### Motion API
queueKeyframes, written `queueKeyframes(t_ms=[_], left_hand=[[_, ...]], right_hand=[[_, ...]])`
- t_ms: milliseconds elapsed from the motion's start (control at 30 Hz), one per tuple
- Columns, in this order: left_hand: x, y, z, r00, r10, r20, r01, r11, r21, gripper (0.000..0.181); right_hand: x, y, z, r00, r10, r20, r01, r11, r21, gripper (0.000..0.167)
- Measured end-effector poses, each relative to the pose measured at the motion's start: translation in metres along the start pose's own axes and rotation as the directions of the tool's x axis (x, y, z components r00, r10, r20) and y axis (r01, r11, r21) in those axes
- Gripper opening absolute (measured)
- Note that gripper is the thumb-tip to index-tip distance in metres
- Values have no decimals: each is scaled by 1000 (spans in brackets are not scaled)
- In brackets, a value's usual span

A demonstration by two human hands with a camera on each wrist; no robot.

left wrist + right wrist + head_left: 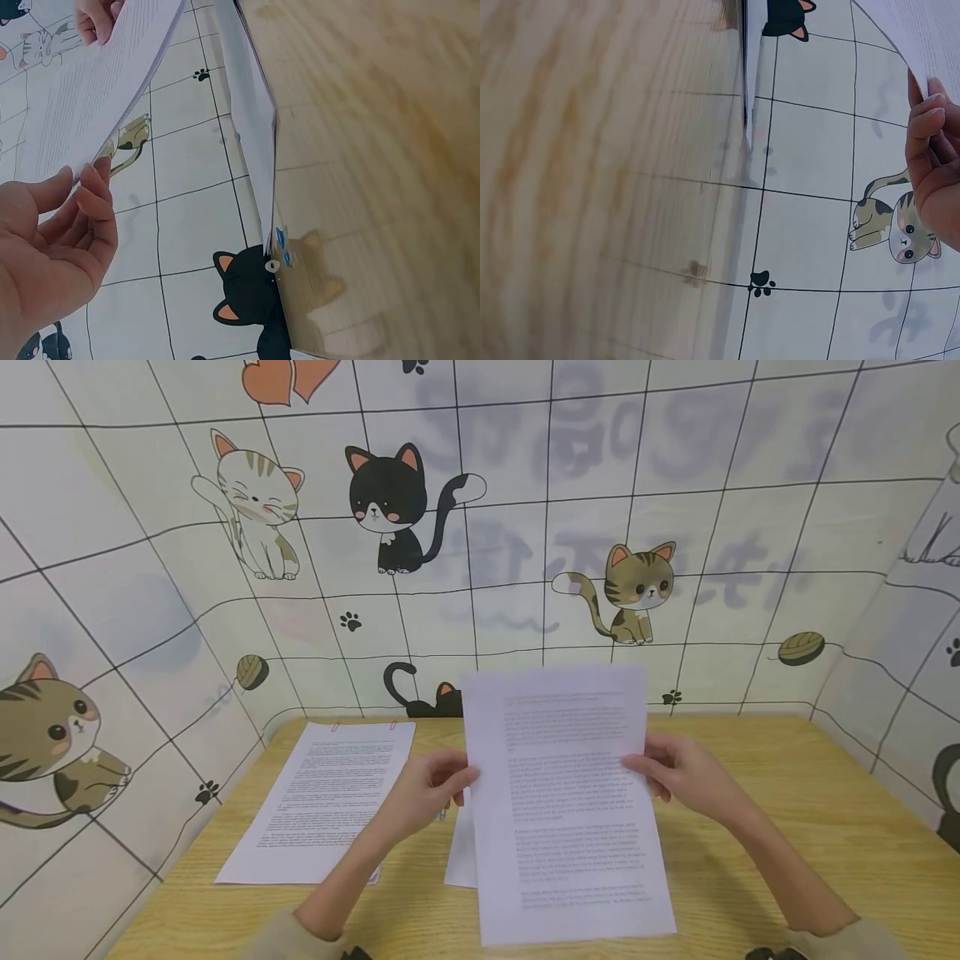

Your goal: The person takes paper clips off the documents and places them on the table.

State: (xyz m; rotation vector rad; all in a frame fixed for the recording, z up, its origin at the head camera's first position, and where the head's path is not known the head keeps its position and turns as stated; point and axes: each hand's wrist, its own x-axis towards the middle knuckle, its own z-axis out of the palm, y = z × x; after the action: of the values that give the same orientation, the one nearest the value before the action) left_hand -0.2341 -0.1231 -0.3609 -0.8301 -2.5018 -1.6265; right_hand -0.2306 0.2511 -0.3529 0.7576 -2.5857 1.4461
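Observation:
My left hand (pixel 433 783) pinches the left edge of printed paper (pixel 566 827), thumb in front and fingers behind. The right edge is pinched the same way by my right hand (pixel 681 774). Held upright above the table, the paper faces me. In the left wrist view its edge (pixel 139 97) looks like more than one sheet; I cannot tell how many. Behind and below it lies more white paper (pixel 461 852), mostly hidden. The right wrist view shows my right hand (pixel 936 161) at the paper's edge (pixel 900 45).
A printed stack (pixel 322 802) with two red paper clips (pixel 335 727) along its top lies on the left of the wooden table (pixel 757 843). Small blue things (pixel 283 246), perhaps clips, lie near the middle paper. A cat-patterned wall covering (pixel 510 527) encloses the back and sides.

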Motion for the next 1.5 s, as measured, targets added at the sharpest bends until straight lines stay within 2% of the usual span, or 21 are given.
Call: queueKeyframes(t_ms=[167,333,567,800,967,1233,1500], left_hand=[[2,6,6,1000,1,1,-1,1000,6,9],[4,5,11,1000,-14,-12,14,1000,-14,8],[9,6,15,996,-40,-80,41,999,10,14],[14,10,17,989,-31,-148,39,998,52,12],[18,13,22,987,-28,-161,34,999,36,17],[31,16,32,984,-16,-178,24,999,38,20],[45,18,47,980,-47,-192,36,998,-58,15]], right_hand=[[0,-2,-1,1000,-11,-13,11,1000,22,23],[0,-2,-2,999,-2,-33,3,999,39,24],[-1,-3,-5,997,31,-69,-29,999,32,24],[-1,-2,-13,1000,17,-22,-16,999,37,19],[-4,-1,-20,1000,18,-18,-18,1000,9,15],[-9,3,-30,1000,26,18,-26,999,29,13],[-15,14,-38,999,47,-18,-48,999,-23,15]])
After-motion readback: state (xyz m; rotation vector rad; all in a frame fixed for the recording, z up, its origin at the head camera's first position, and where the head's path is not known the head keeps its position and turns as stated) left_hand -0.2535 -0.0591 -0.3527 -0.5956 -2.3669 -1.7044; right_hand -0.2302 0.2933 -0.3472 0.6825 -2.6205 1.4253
